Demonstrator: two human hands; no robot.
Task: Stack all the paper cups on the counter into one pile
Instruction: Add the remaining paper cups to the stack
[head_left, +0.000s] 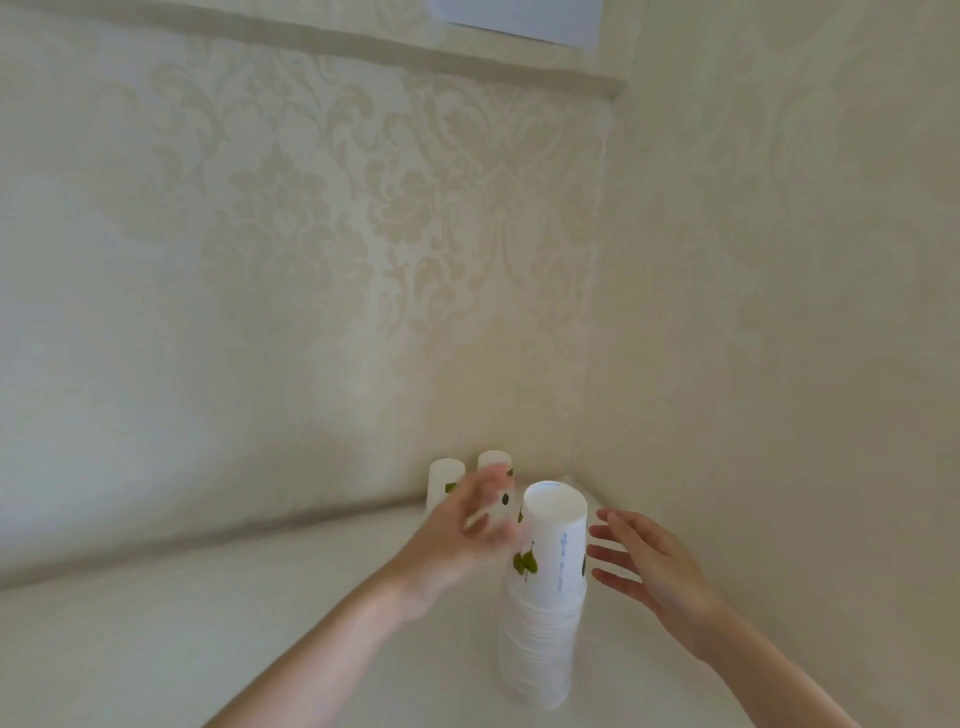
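Nearest: two bare forearms come up from the bottom edge onto the counter (156, 639), pale w/ nothing else on the near part.

Btwn the arms stands the pile (540, 623) of paper cups, upside down, bases up, rims bunched tight at the lower half. Top cup (553, 545) is white w/ green leaf prints and a thin blue line of print down one side; text too small to read. Pile leans slightly toward the cam's left at the bottom, sits on the counter close to the corner.

R hand (649, 566) is just right of the top cup, fingers spread and loosely curved toward it, palm facing the cup. Fingertips near the cup wall but a gap shows; holding nothing.

L hand (467, 525) is left of the pile and a bit further back, motion-blurred. Fingers look apart and reaching fwd; can't tell if they touch anything. It partly covers the cups behind.

Further back, by the wall (311, 260): two loose cups, also upside down, side by side. Left cup (444, 475) and back cup (494, 460), both white w/ bits of green leaf showing past the L hand. A third may be hidden behind the hand, can't tell.

Beyond: damask-pattern wallpaper on both walls meeting at the corner (597, 338).
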